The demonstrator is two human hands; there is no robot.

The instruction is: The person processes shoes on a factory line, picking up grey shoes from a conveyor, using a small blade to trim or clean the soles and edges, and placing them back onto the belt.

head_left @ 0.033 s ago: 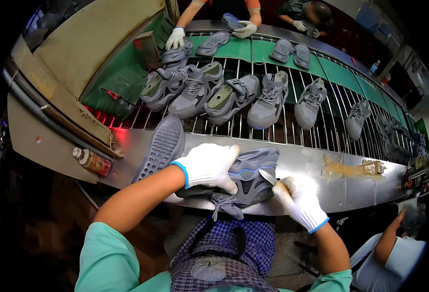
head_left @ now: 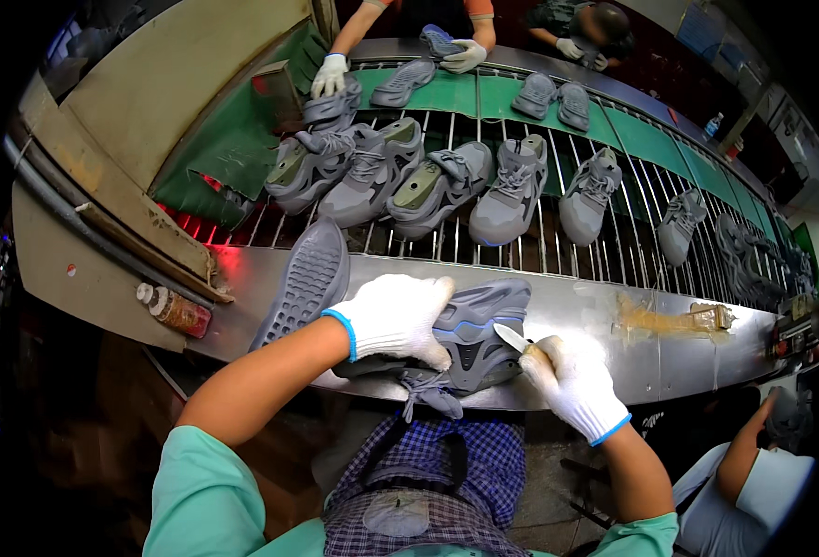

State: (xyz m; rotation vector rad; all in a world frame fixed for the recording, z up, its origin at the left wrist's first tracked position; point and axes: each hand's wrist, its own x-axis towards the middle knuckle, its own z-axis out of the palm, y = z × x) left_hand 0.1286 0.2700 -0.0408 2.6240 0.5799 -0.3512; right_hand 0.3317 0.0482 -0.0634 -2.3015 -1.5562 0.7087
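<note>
On the steel ledge (head_left: 614, 357) at the near edge of a roller conveyor (head_left: 558, 251), a grey sneaker (head_left: 479, 325) lies sole-up, its blue-striped sole facing the camera and its laces (head_left: 428, 390) hanging over the ledge's front lip. The left hand (head_left: 393, 317), in a white glove with a blue cuff, lies flat over the heel end of that sneaker, fingers curled down over it and pressing it in place. The right hand (head_left: 572, 381), gloved the same way, is closed around the handle of a small blade (head_left: 512, 337); the blade's pale tip touches the sole near the toe end.

Just left of the left hand, a loose grey outsole (head_left: 307, 278) with a ribbed tread leans across the ledge's back edge. A small bottle (head_left: 173, 311) lies on its side at the ledge's left end, and a yellowish smear of glue (head_left: 660, 320) marks the metal to the right.

Beyond, a row of finished grey sneakers (head_left: 512, 190) rests on the rollers, toes pointing different ways. Across the conveyor, another person's gloved hands (head_left: 331, 74) touch shoes on a green belt (head_left: 456, 93). At the lower right, a third person's arm (head_left: 744, 455) is partly in view.
</note>
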